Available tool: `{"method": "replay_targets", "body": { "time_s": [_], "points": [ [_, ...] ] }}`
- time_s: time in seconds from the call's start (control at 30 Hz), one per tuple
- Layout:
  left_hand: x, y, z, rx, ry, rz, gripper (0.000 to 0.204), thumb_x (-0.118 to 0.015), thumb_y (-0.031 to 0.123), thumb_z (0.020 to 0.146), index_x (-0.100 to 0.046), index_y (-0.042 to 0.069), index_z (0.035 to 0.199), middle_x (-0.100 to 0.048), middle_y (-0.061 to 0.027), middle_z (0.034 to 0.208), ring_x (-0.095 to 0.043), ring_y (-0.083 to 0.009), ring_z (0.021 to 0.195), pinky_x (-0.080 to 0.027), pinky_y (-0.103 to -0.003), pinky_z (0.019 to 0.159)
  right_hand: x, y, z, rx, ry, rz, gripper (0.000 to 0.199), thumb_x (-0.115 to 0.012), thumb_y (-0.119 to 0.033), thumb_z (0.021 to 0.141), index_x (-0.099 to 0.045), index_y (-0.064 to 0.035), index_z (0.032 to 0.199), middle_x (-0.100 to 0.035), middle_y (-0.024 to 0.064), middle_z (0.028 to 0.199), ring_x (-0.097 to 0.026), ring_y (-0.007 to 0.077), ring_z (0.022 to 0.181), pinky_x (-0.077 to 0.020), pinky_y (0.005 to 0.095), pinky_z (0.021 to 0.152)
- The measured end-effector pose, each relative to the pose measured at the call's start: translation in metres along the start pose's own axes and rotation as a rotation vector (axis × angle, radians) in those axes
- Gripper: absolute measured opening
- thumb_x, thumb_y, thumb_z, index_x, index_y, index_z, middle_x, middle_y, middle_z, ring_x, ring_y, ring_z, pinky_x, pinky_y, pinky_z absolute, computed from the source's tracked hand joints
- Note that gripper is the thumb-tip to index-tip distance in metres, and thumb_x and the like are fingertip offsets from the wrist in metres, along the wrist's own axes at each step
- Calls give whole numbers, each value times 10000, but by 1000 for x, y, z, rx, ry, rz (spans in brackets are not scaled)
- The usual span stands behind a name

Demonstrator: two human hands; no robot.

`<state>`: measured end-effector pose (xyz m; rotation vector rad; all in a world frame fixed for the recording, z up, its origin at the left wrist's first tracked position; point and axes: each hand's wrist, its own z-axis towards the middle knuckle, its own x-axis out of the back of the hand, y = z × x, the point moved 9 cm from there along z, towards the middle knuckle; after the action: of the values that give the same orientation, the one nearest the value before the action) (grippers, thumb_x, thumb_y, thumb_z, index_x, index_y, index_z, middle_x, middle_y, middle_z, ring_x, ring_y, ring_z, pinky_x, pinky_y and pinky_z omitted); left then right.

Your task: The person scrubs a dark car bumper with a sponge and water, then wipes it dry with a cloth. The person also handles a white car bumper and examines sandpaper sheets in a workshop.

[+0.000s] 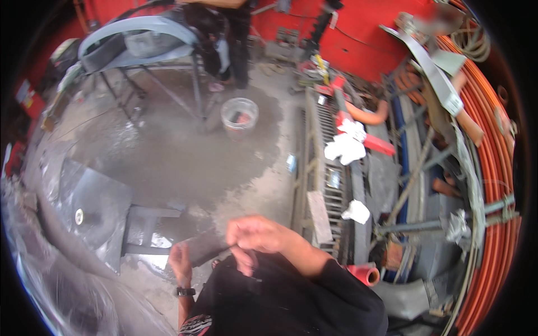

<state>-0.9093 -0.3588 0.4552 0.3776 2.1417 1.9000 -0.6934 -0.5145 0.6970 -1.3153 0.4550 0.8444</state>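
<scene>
I count one clear round plastic bucket [240, 116] far off, two crumpled white rags [345, 147] right, and one dark flat sanding sheet [204, 248] near me.

Wet grey concrete floor [185, 157], red wall [358, 45] behind, metal rack [330, 168] (cluttered), orange hoses [493, 168] at right

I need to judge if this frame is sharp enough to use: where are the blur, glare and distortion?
Head view: the right hand is motion-blurred, the left hand less so, on a dark sheet; glare whitens the wet floor; the orange hoses bow along the fisheye rim; corners are black.
</scene>
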Motion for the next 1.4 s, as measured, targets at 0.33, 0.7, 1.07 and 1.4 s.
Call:
{"method": "replay_targets", "body": {
  "time_s": [0.33, 0.7, 1.07, 1.4],
  "points": [
    [-29, 22, 6, 38, -130, 99, 146, -648, 127, 981, -663, -7, 1038, -667, 18, 893, -564, -45, 786, -461, -227, 701, -49, 49, 3, -266, -211, -361, 438, -326, -346, 1108, -568, 7, 1199, -655, 85, 1031, -632, 154, 928, -492, 296, 830],
    [-11, 10, 0, 10, -77, 163, 249, -648, 220, 954, -685, -24, 985, -699, -31, 815, -603, -83, 735, -500, -276, 660, -54, 55, -4, -440, -137, -190, 488, -301, -333, 1109, -482, 61, 1334, -630, 166, 1208, -629, 244, 1147, -520, 364, 954],
    [-22, 17, 1, -9, -93, 67, 175, -651, 174, 969, -690, 4, 971, -694, -10, 841, -605, -70, 777, -501, -264, 703, -9, -20, 4, 236, 166, -169, 281, -372, -206, 1077, -509, 39, 1097, -661, 227, 1044, -680, 413, 1001, -506, 516, 947],
    [-113, 185, 23, 13, -711, -208, 167, -633, 180, 994, -667, 21, 1030, -671, -5, 1096, -567, -50, 870, -489, -246, 807, 97, -69, -3, 361, 685, -762, 178, -442, -136, 1038, -564, -8, 1021, -689, 148, 1087, -632, 183, 1011, -479, 336, 909]
  ]
}}
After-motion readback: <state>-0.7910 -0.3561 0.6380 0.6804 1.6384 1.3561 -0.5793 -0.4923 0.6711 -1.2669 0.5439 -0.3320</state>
